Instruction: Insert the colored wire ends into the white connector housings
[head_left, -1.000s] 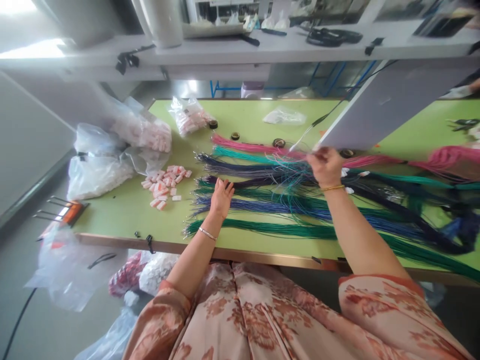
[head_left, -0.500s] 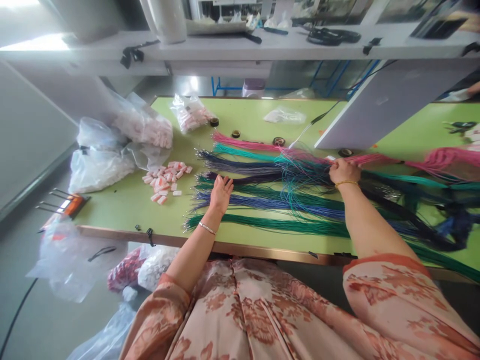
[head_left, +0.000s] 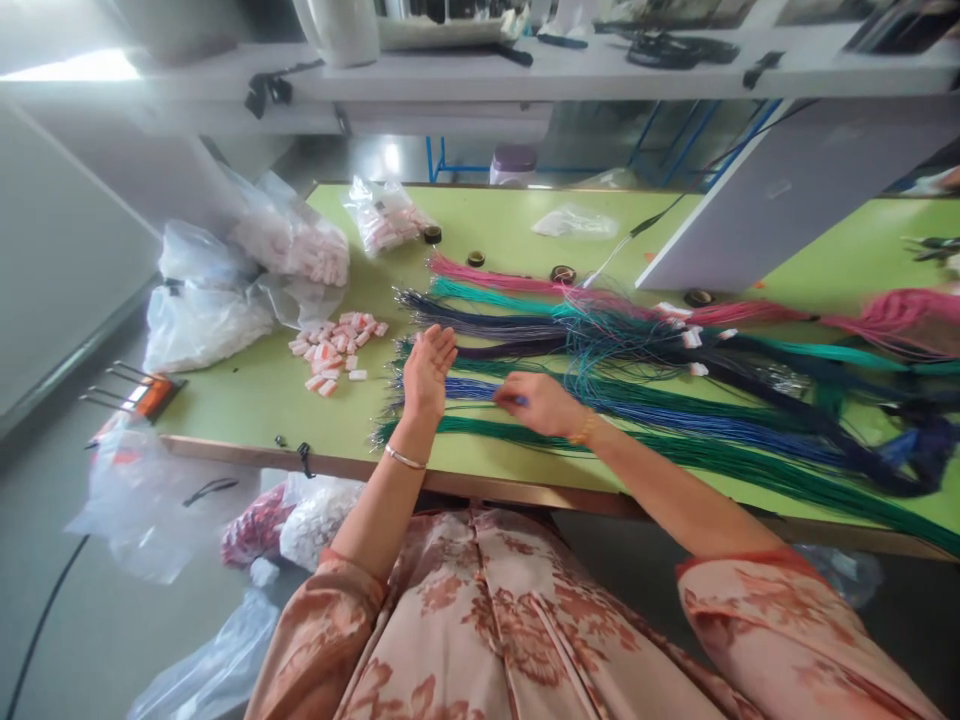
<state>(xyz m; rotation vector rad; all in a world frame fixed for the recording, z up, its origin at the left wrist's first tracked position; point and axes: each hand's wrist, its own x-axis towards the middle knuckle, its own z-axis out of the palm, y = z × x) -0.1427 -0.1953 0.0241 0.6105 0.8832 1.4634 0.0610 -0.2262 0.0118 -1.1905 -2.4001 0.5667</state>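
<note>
Left hand point(head_left: 429, 380) open, seemingly empty; right hand point(head_left: 517, 397) pinched closed, hold unclear. Wires point(head_left: 495, 325) lie in rows, seemingly for separating colours.

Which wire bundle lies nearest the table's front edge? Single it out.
The near green bundle, on the body side of the blue bundle; the other green bundle and the rest lie beyond the blue.

Apparently no readable text anywhere
</note>
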